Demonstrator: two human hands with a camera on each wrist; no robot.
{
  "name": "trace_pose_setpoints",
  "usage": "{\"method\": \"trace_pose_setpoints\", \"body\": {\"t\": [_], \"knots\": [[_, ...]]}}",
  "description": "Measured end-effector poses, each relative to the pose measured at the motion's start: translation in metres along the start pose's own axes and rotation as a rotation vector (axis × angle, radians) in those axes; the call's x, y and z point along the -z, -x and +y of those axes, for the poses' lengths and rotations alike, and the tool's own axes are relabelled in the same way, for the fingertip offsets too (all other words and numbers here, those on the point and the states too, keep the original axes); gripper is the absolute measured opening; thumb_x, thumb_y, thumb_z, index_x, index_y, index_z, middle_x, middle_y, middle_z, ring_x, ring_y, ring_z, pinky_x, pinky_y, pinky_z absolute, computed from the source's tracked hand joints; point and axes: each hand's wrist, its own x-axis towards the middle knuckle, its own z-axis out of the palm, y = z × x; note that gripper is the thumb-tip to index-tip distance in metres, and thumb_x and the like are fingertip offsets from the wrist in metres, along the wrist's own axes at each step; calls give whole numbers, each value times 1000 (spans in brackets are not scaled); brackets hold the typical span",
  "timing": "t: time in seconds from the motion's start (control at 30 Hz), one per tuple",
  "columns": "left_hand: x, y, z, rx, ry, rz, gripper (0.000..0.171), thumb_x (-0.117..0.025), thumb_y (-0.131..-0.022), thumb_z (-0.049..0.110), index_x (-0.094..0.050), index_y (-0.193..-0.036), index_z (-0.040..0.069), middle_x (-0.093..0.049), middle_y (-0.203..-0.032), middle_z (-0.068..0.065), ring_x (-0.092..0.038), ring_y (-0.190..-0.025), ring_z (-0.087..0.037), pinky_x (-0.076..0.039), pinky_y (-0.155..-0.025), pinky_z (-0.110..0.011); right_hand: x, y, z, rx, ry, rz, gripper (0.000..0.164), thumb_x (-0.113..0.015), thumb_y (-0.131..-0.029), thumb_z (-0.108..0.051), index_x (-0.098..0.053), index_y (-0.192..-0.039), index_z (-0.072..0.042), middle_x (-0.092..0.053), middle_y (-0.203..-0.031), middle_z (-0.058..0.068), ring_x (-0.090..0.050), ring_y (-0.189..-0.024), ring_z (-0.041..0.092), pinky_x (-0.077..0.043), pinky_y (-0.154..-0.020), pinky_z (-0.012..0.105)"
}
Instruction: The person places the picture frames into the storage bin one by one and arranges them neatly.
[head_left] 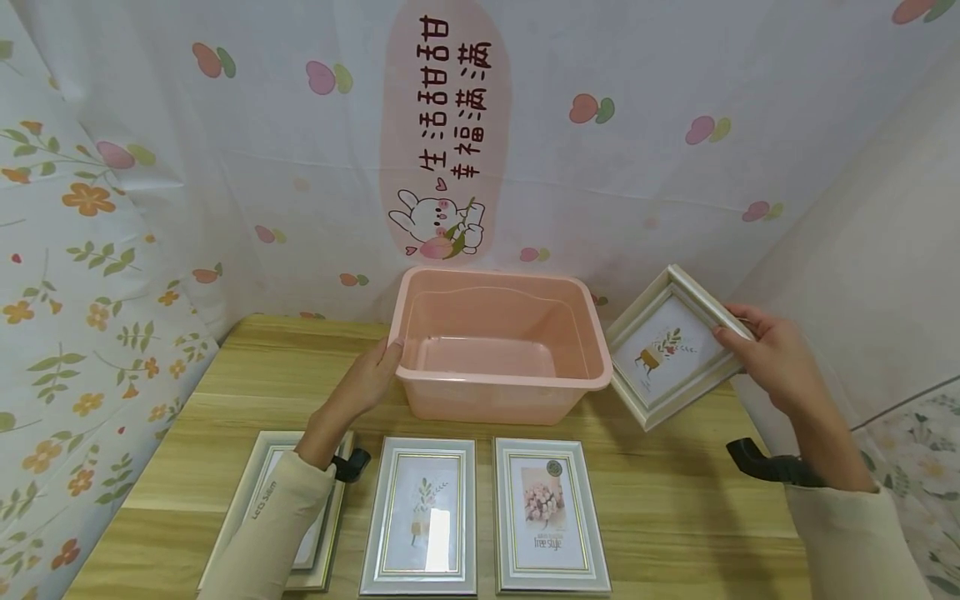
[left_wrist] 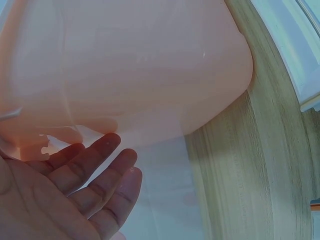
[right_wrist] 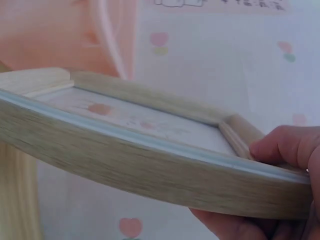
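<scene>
picture frame [head_left: 663,346]: tilted, right of pink bin [head_left: 502,382]
your right hand [head_left: 776,358]: grips its edge
your left hand [head_left: 369,379]: holds bin's left rim
handling: likely light, stiff, fragile-faced; grip edges

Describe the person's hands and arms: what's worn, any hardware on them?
The left hand and right hand are both ungloved, with no rings visible. The left sleeve and right sleeve are long and cream-coloured, leaving both wrists bare. Curved black hardware shows beside the left wrist and the right wrist.
</scene>
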Motion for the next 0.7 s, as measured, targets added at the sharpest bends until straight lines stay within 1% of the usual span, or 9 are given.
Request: {"method": "trace_pose_setpoints", "body": {"t": [0.13,0.23,0.3,0.4,0.47,0.53,0.6,0.7], "knots": [[0,0,0,9,1,6,59,-22,-109,39,-33,-152,0,-43,-149,-25,-36,-140,-43,-30,-113,-61,4,-5,-12,-8,-2,57,46,-59,-99,-19,-51,-133,10,-52,-88,-33,-53,-71,-2,-49,-50,21],[0,0,0,13,1,5,59,-23,-109,39,-33,-152,0,-42,-150,-25,-35,-141,-43,-29,-114,-60,6,-8,-20,6,28,87,44,-59,-99,-19,-53,-132,10,-52,-90,-30,-50,-74,-1,-47,-51,20],[0,0,0,13,5,4,59,-23,-109,38,-33,-152,-1,-41,-150,-26,-35,-141,-43,-29,-114,-60,8,-10,-26,10,58,102,44,-58,-99,-19,-53,-131,10,-55,-93,-23,-49,-75,-1,-46,-52,19],[0,1,0,12,10,-1,59,-23,-109,38,-31,-153,-1,-40,-151,-26,-34,-142,-44,-29,-114,-60,10,-14,-34,1,85,110,44,-56,-99,-19,-52,-132,10,-62,-106,3,-48,-75,-1,-46,-52,18],[1,1,1,14,13,0,59,-23,-109,38,-31,-153,-1,-41,-151,-26,-34,-141,-43,-29,-114,-60,11,-16,-40,-17,105,114,46,-55,-100,-20,-51,-135,10,-59,-115,20,-47,-74,0,-46,-51,19],[1,1,1,17,14,1,58,-23,-109,38,-31,-153,0,-42,-150,-25,-35,-141,-43,-29,-114,-60,13,-18,-46,-41,106,115,50,-52,-101,-23,-48,-138,10,-54,-122,30,-47,-74,1,-47,-50,19],[1,1,1,19,12,2,58,-23,-109,38,-32,-152,0,-43,-149,-25,-36,-140,-43,-30,-114,-60,15,-20,-52,-70,91,125,52,-51,-101,-24,-46,-141,8,-53,-126,31,-48,-75,0,-49,-50,19],[1,1,2,20,20,2,57,-23,-109,37,-34,-151,-1,-45,-147,-26,-38,-139,-42,-30,-113,-60,17,-24,-59,-121,18,151,54,-51,-101,-25,-42,-145,6,-50,-130,28,-50,-75,-5,-53,-54,17]]}}
